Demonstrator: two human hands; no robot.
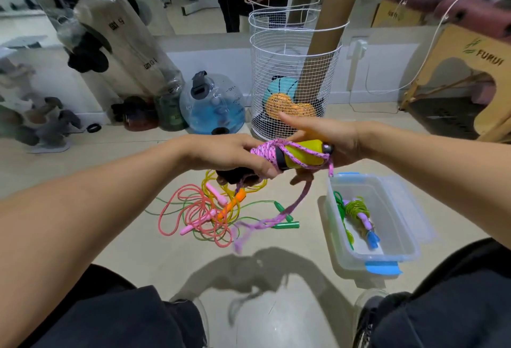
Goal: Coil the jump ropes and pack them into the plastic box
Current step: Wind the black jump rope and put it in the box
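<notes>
The left hand (232,154) grips the pink rope (266,151) wound on yellow handles (304,157) (its tail hangs loose); the right hand (326,137) holds the handles, fingers mostly straight.

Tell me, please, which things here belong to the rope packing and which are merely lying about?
Job:
- pink braided rope on yellow handles, held by both hands
- loose tangled ropes on floor
- clear plastic box
- coiled green rope inside

Lying about:
- white wire basket
- cardboard tubes
- blue water jug
</notes>
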